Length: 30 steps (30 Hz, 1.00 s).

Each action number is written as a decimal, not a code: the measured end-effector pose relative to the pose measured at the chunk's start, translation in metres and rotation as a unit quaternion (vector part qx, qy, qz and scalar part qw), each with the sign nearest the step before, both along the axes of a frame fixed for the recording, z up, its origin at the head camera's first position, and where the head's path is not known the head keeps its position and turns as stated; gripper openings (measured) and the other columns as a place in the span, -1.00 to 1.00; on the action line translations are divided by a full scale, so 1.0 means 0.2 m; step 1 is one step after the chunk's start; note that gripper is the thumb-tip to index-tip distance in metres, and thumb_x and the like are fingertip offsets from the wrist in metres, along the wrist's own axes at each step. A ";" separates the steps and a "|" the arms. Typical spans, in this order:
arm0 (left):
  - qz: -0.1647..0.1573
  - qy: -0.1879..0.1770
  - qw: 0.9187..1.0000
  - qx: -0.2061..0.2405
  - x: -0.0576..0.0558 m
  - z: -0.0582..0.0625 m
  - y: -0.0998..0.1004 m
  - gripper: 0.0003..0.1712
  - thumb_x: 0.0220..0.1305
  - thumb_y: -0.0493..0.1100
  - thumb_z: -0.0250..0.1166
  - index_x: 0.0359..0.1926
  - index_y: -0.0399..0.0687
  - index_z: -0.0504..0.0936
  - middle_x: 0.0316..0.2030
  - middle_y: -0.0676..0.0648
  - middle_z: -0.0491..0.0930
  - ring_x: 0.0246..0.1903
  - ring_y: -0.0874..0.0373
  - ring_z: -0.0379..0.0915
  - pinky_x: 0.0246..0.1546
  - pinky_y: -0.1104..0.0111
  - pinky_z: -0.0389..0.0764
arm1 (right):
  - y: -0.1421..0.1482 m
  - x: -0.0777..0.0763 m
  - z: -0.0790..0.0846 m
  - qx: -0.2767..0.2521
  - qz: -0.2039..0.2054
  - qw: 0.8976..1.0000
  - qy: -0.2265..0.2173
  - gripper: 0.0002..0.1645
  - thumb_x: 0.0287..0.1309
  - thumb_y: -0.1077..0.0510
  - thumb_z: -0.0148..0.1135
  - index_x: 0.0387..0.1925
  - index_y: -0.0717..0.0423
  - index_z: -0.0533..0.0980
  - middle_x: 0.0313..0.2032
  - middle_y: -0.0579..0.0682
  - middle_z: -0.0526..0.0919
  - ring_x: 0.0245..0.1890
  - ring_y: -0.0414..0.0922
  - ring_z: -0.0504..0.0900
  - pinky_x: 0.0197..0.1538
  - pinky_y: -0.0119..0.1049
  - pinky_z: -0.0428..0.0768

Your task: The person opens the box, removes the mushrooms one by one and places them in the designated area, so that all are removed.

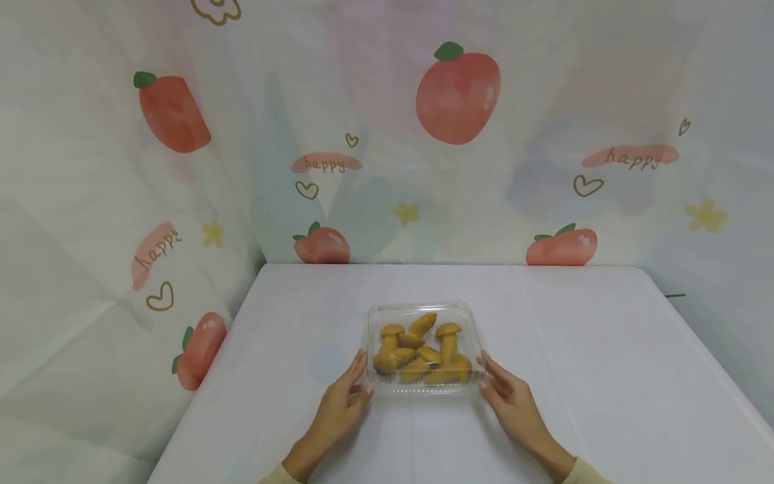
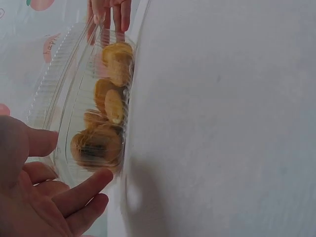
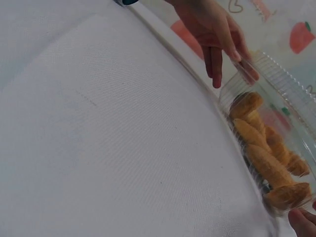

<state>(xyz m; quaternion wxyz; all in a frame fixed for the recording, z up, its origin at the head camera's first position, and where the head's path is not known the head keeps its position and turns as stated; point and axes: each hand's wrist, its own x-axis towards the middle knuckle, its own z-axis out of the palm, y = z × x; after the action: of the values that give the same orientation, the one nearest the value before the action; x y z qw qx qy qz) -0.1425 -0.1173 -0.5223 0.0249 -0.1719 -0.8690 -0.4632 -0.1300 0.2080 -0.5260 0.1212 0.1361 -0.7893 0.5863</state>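
A clear plastic clamshell box (image 1: 423,388) with a ribbed rim sits toward the front middle of the table, its lid down. Inside lie several yellow-brown mushrooms (image 1: 447,339), some upright in the view, others on their sides. At the box's left side my left hand (image 1: 338,407) holds the edge between thumb and fingers. My right hand (image 1: 514,407) grips the opposite side in the same way. The left wrist view shows the left fingers (image 2: 81,195) low against the box wall. In the right wrist view, only a bit of the right hand (image 3: 303,222) appears at the corner.
A white cloth covers the table (image 1: 605,349). Behind it and to the left hangs a pale curtain (image 1: 375,81) printed with red fruits, hearts and the word happy. The table's far edge runs along the curtain's foot.
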 end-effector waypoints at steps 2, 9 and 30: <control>-0.005 0.007 1.000 0.002 0.00 0.00 -0.01 -0.28 0.42 -0.20 0.24 0.48 -0.34 0.23 0.51 -0.34 0.14 0.29 -0.27 0.46 0.10 0.17 0.65 | 0.01 0.01 0.01 0.006 0.006 1.000 -0.012 -0.37 0.32 0.41 0.18 0.37 0.52 0.28 0.26 0.54 0.43 0.15 -0.58 0.45 0.07 -0.66 0.54; -0.028 0.003 1.000 -0.013 0.00 0.03 -0.05 -0.26 0.43 -0.15 0.24 0.48 -0.36 0.21 0.48 -0.40 0.17 0.14 -0.25 0.59 0.14 0.11 0.62 | 0.02 0.04 0.05 0.070 -0.017 0.997 -0.038 -0.35 0.32 0.29 0.26 0.39 0.35 0.35 0.34 0.41 0.43 0.20 -0.40 0.51 0.06 -0.41 0.67; -0.029 0.015 0.999 0.002 -0.03 0.26 -0.10 -0.37 0.49 -0.05 0.19 0.47 -0.19 0.35 0.50 -0.26 0.22 0.10 -0.14 0.65 0.18 0.01 0.59 | 0.07 0.00 0.23 0.076 0.006 0.996 0.046 -0.46 0.34 0.34 0.20 0.33 0.32 0.43 0.36 -0.50 0.33 0.34 -0.67 0.26 0.17 -0.76 0.40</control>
<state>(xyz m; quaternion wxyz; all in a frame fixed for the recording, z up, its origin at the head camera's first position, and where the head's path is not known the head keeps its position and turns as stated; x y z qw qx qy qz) -0.1488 -0.1379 -0.4706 0.0249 -0.2036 -0.8624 -0.4628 -0.1291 0.2222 -0.4805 0.1428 0.1764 -0.8243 0.5187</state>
